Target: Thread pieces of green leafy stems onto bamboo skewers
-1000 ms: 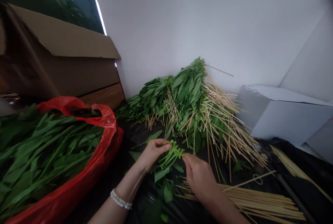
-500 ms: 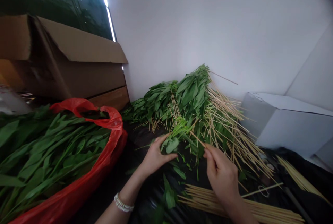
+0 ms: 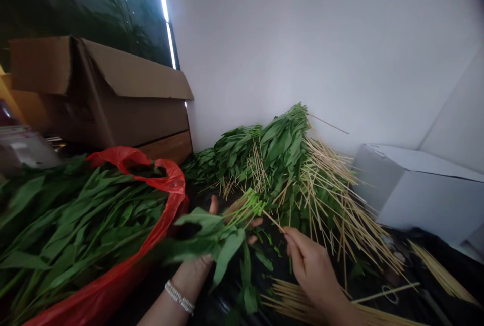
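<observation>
- A bunch of leafy green stems [image 3: 215, 237] is held over black plastic sheeting [image 3: 223, 308] by the left hand [image 3: 196, 268], its fingers [image 3: 214, 206] curled under the stems.
- A wooden skewer [image 3: 273, 221] is pinched by the right hand [image 3: 312, 270], its far end at the stems.
- A beaded bracelet [image 3: 178, 297] is worn on the left wrist.
- Cut greens [image 3: 83, 220] are held in a red plastic bag [image 3: 166, 177].
- A heap of leaves and skewers [image 3: 298, 164] is piled ahead, against a white wall [image 3: 302, 38].
- Loose skewers [image 3: 302, 303] are laid below the right hand.
- A cardboard box [image 3: 128, 114] stands left; a white box [image 3: 427, 195] stands right.
</observation>
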`<control>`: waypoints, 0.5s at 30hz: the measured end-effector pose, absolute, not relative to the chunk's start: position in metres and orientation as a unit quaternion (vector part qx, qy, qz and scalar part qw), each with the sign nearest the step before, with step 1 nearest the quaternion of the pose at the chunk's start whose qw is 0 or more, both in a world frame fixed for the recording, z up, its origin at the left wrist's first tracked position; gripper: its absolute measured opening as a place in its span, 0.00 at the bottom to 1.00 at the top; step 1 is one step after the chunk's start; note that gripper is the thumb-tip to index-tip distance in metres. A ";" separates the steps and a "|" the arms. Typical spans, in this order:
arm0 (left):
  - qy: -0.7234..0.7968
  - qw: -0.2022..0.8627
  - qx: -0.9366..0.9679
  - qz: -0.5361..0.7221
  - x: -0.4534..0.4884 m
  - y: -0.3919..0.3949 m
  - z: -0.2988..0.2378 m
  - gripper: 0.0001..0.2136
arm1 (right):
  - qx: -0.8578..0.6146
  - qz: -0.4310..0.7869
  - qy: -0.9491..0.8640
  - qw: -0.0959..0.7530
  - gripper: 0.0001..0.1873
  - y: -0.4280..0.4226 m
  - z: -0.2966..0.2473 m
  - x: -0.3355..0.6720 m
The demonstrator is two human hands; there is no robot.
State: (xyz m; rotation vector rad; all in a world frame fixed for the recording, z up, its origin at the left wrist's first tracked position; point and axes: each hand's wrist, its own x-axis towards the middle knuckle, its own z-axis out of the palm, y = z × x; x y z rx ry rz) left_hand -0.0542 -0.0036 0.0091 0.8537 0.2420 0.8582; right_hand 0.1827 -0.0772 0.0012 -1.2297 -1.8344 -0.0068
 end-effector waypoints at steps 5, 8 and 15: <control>0.185 0.755 0.502 0.378 -0.050 -0.012 0.016 0.33 | -0.503 -0.072 -0.747 0.428 0.15 -0.072 -0.009 0.186; 0.237 0.711 0.559 0.355 -0.042 -0.006 0.017 0.22 | -0.514 -0.077 -0.750 0.409 0.16 -0.071 -0.008 0.189; 0.289 0.698 0.416 0.506 -0.046 0.012 0.013 0.17 | -0.569 -0.079 -0.762 0.300 0.15 -0.075 0.029 0.201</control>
